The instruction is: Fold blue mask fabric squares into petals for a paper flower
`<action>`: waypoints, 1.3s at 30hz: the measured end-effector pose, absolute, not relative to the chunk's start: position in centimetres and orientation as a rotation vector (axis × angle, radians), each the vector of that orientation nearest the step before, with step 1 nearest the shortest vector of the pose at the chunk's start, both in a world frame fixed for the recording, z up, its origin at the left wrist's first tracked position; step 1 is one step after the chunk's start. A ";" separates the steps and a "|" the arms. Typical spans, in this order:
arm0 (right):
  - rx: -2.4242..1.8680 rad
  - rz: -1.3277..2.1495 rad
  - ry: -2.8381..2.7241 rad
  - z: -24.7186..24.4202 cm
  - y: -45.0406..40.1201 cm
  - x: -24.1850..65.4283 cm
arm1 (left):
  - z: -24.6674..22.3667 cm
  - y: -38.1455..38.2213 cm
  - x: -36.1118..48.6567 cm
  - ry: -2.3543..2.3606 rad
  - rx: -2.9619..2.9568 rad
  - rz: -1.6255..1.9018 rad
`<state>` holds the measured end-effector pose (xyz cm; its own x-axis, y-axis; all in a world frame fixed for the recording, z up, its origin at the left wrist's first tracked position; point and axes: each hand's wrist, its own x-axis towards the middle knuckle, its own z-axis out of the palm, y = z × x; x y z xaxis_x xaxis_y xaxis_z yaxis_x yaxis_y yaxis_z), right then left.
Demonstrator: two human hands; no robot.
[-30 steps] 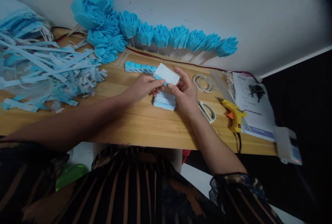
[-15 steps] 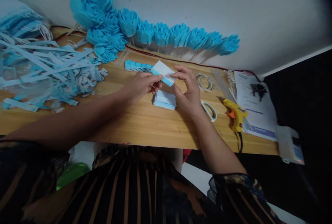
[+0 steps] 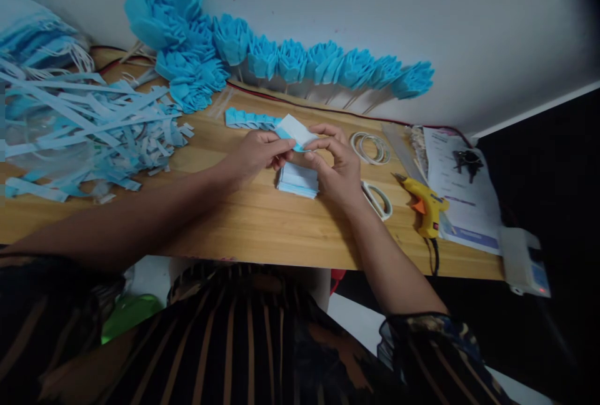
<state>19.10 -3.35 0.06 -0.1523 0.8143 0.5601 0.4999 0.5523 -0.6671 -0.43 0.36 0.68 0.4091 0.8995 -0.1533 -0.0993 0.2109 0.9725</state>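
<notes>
Between my two hands is a small fabric piece [image 3: 297, 128], white with a blue folded edge. My left hand [image 3: 262, 150] pinches its lower left side between thumb and fingers. On its right side my right hand [image 3: 336, 158] is closed, thumb and fingertips on the corner. Right below them lies a stack of pale blue fabric pieces [image 3: 298, 181] on the wooden table [image 3: 225, 224], partly behind my fingers. Just beyond my left hand sits a row of folded blue pieces [image 3: 250, 119], its right end hidden by the held piece.
Blue fabric flowers [image 3: 325, 62] on sticks stand along the wall. A heap of cut strips [image 3: 94, 124] covers the left side. To the right are tape rolls [image 3: 370, 148], scissors-like white handles [image 3: 382, 202], a yellow glue gun [image 3: 425, 205], a printed sheet [image 3: 462, 199] and keys [image 3: 467, 164].
The right thumb and fingers have closed in on the fabric piece and moved slightly left. The piece's right corner is now folded over or covered by the fingers.
</notes>
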 end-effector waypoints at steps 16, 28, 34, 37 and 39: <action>-1.148 0.878 -1.451 -0.4 -3.2 18.4 | 0.7 0.1 -0.6 0.991 1.597 0.858; -1.104 1.040 -1.474 -0.9 -3.2 18.5 | 1.3 0.2 -0.7 1.014 1.589 0.842; -1.101 0.980 -1.463 -0.9 -3.1 18.5 | 1.5 -0.1 -0.6 0.926 1.541 0.868; -1.119 0.948 -1.470 -0.9 -3.1 18.5 | 1.5 -0.2 -0.5 0.913 1.517 0.869; -1.123 0.947 -1.484 -0.9 -3.1 18.5 | 1.5 -0.1 -0.5 0.923 1.501 0.878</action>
<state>18.49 -3.12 -0.89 -0.0626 0.9655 0.2528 0.1774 0.2600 -0.9492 -0.54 -0.13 1.47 0.4191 0.9071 0.0392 0.0852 -0.0823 0.9930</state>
